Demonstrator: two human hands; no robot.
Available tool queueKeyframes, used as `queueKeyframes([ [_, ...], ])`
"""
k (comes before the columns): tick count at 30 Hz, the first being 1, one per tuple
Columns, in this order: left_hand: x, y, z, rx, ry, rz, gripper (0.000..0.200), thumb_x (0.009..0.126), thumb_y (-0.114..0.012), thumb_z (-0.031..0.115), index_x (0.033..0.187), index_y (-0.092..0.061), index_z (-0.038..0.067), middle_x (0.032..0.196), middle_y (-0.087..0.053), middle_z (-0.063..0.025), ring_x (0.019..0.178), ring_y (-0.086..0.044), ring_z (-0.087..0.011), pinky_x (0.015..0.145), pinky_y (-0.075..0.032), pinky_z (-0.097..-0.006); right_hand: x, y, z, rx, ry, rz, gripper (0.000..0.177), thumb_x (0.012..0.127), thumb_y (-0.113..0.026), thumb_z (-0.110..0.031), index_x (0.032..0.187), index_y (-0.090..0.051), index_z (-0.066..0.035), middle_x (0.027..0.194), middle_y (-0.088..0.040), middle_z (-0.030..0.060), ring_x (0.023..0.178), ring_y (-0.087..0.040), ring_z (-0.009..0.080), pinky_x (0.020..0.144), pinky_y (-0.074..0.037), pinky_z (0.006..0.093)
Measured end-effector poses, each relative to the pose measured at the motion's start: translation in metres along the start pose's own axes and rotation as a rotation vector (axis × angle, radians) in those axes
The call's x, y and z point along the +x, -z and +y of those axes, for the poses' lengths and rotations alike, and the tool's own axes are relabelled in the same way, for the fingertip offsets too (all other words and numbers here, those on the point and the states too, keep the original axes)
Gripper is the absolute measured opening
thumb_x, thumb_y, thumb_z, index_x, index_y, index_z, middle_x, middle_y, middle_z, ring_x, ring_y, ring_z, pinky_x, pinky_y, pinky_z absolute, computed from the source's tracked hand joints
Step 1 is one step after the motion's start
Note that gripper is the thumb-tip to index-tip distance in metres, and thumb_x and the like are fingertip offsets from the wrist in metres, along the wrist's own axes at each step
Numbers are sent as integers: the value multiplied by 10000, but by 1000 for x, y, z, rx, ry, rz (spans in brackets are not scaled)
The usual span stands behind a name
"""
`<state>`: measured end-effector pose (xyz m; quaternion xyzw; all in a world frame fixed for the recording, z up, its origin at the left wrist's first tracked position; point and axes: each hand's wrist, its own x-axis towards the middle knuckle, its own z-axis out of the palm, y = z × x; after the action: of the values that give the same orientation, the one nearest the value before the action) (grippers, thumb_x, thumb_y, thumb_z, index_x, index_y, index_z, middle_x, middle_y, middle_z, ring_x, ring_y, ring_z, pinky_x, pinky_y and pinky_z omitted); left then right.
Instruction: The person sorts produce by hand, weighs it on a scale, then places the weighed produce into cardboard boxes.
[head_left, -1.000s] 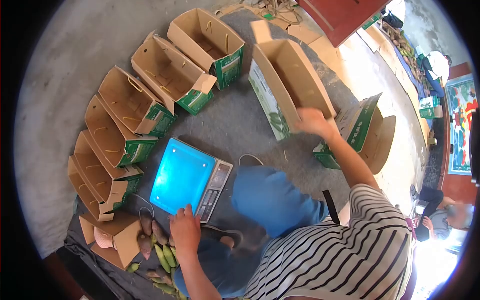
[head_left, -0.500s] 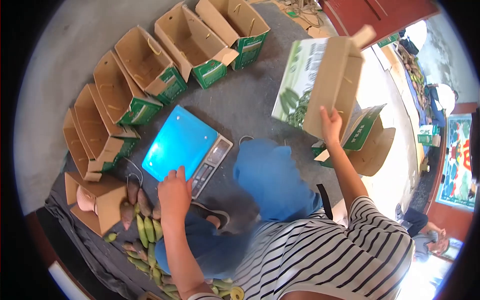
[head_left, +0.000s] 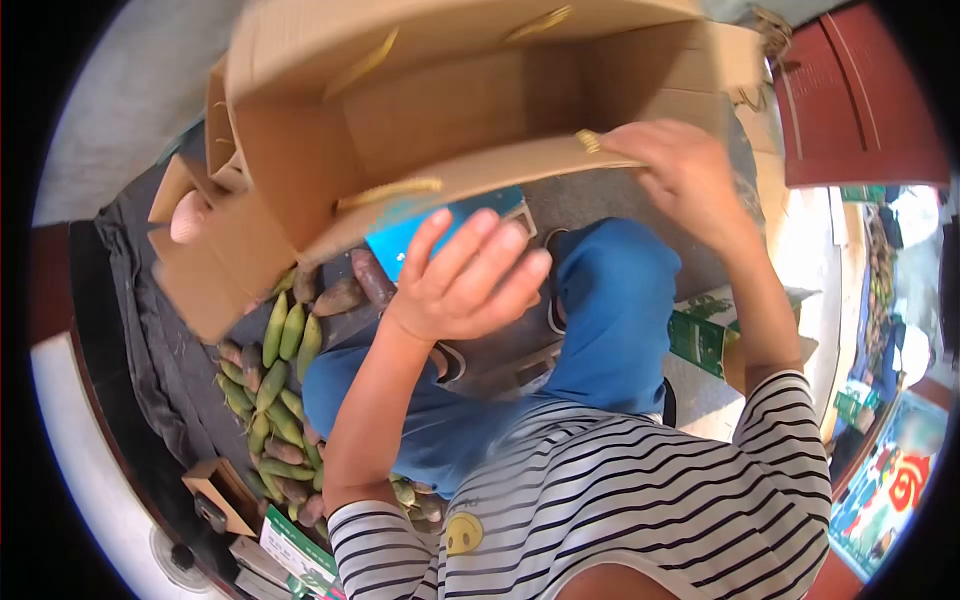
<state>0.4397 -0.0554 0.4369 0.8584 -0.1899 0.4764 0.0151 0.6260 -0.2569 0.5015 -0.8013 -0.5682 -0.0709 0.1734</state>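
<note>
A large open cardboard box (head_left: 450, 125) with yellow rope handles is held up in front of me, its inside turned towards me. My right hand (head_left: 685, 175) grips the box's near rim at the right, beside a rope handle. Fingers spread, my left hand (head_left: 470, 280) is just below the near rim and holds nothing. Partly hidden under the box is the blue-topped scale (head_left: 400, 240).
Long green vegetables (head_left: 285, 420) and purplish ones (head_left: 340, 296) are heaped on the floor to my left. A green-printed carton (head_left: 700, 335) stands by my right knee. A small box (head_left: 225, 500) lies at lower left.
My right hand has brought the box from the right to in front of me, over the scale. My left hand has lifted from the scale towards the box, its fingers spreading.
</note>
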Motion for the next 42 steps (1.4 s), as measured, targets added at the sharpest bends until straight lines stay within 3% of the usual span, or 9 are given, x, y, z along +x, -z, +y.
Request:
queueKeyframes([
  [7, -36, 30, -64, 367, 848, -311, 484, 813, -644, 196, 1241, -514, 10, 1319, -438, -230, 1245, -386, -409, 1027, -325, -485, 43, -122, -6, 190, 259, -290, 203, 729, -633, -98, 932, -630, -101, 828, -628, 58, 819, -610, 268, 717, -500, 393],
  [13, -84, 78, -95, 547, 1070, -640, 440, 796, -675, 259, 1134, -552, 5, 1253, -507, -199, 1177, -464, -377, 940, -403, -466, 60, -157, 1, 233, 301, -482, 155, 809, -606, -145, 956, -623, -99, 871, -622, 85, 857, -608, 301, 735, -499, 418],
  [14, -81, 85, -96, 577, 1045, -682, 363, 795, -682, 267, 1026, -591, 2, 1142, -581, -194, 1045, -561, -361, 822, -475, -437, 62, -161, 1, 210, 319, -530, 157, 816, -601, -145, 965, -622, -101, 890, -621, 91, 864, -608, 305, 739, -499, 420],
  [20, -69, 126, -103, 299, 1331, -980, 417, 818, -646, 388, 889, -650, -23, 859, -654, -230, 856, -639, -360, 742, -497, -458, 65, -170, -4, -28, 398, -395, 180, 801, -578, -93, 975, -607, -60, 978, -609, 135, 904, -615, 311, 776, -512, 419],
  [23, -102, 129, -125, 151, 1291, -1127, 547, 824, -607, 486, 857, -630, -60, 747, -646, -214, 734, -655, -331, 672, -511, -432, 77, -167, -24, -153, 201, -675, 142, 790, -560, -61, 925, -600, -40, 994, -612, 155, 932, -612, 326, 789, -512, 435],
  [25, -82, 130, -119, -41, 1522, -1214, 531, 812, -639, 445, 938, -659, -70, 974, -645, -260, 922, -647, -340, 786, -498, -453, 82, -164, -25, -161, 167, -758, 119, 812, -553, -93, 909, -578, -29, 942, -629, 209, 914, -609, 379, 761, -497, 474],
  [28, -142, 105, -110, -360, 1631, -931, 500, 819, -620, 403, 952, -651, -78, 962, -634, -289, 887, -649, -382, 787, -504, -462, 82, -164, -22, -165, 190, -802, 215, 814, -615, -170, 983, -594, -38, 902, -638, 223, 897, -602, 408, 760, -479, 494],
  [32, -172, 73, -86, -86, 1502, -627, 322, 828, -509, 213, 920, -658, -57, 997, -623, -283, 968, -608, -404, 855, -478, -470, 88, -159, -27, -126, 197, -818, 189, 833, -607, -192, 951, -605, -44, 926, -637, 220, 931, -593, 394, 790, -465, 485],
  [42, -169, 83, -45, 59, 1699, -313, 369, 850, -583, 324, 940, -565, -33, 909, -644, -250, 888, -624, -395, 772, -495, -478, 75, -162, -30, 331, 206, -743, 214, 782, -629, -38, 995, -616, -23, 912, -626, 194, 903, -587, 393, 771, -465, 411],
])
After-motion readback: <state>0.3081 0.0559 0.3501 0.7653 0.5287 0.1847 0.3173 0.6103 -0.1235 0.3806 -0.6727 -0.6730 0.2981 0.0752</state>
